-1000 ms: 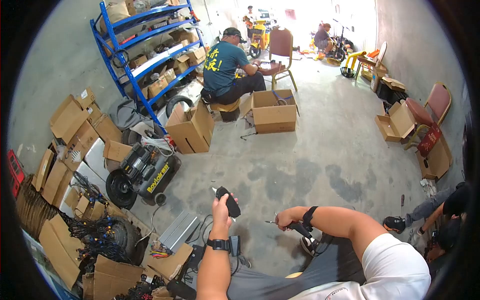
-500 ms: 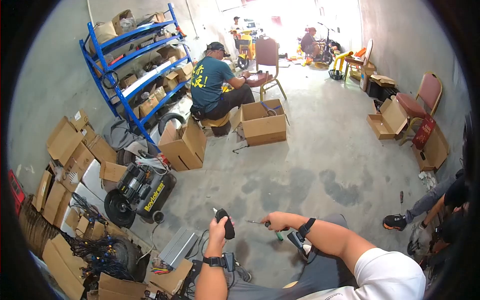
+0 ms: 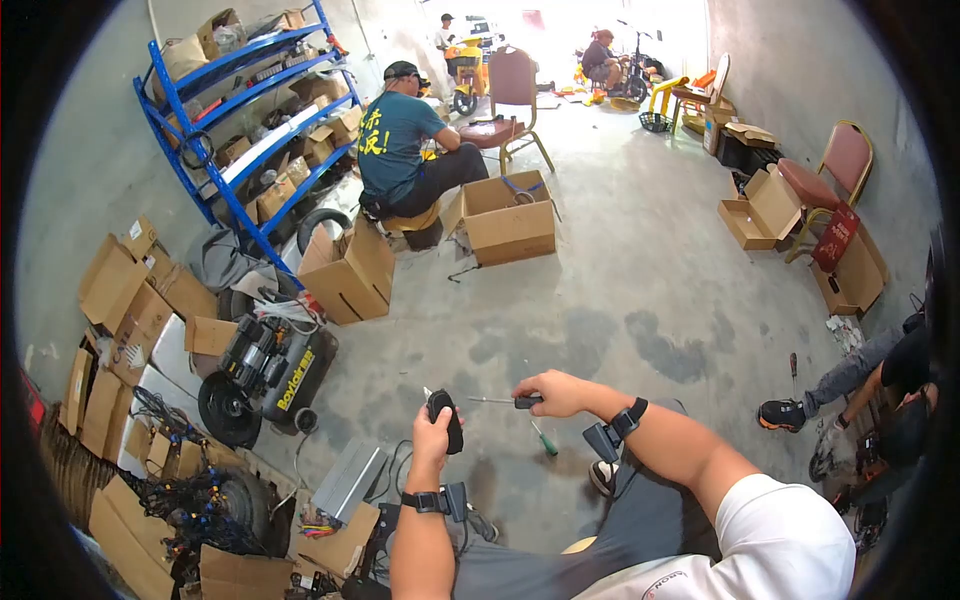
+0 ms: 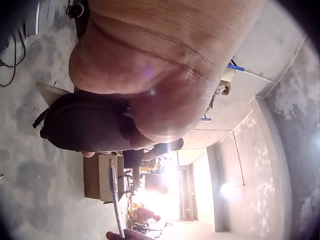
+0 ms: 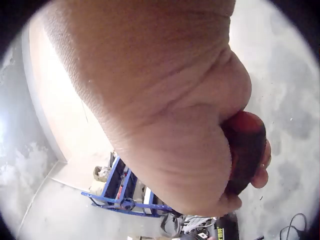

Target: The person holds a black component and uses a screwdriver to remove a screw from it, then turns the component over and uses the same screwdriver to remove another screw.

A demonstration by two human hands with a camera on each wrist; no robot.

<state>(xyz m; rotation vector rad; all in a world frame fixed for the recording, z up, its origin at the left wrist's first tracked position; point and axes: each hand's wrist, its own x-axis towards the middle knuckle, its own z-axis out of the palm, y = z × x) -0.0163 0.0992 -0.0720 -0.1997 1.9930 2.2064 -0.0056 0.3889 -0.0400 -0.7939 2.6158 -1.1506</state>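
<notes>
My left hand (image 3: 431,440) grips a black oblong part (image 3: 445,420), which has a pale tip at its upper end; the same black part (image 4: 87,122) fills the palm in the left wrist view. To its right, my right hand (image 3: 560,393) holds a screwdriver by its dark handle (image 3: 527,402), and the metal shaft (image 3: 490,400) points left toward the black part without touching it. In the right wrist view the handle (image 5: 246,150) looks black and red inside the curled fingers. A green-handled screwdriver (image 3: 545,440) lies on the floor below the right hand.
A silver metal box (image 3: 350,483) with coloured wires lies at lower left, near an air compressor (image 3: 290,375). Cardboard boxes (image 3: 510,225) stand ahead, beside a seated person (image 3: 410,150). Blue shelving (image 3: 250,150) lines the left wall. Another person's leg (image 3: 850,375) reaches in from the right.
My right hand has risen and moved left, and its screwdriver now lies almost level. The green-handled screwdriver has come into fuller view. The head view has shifted, with the shelving farther left.
</notes>
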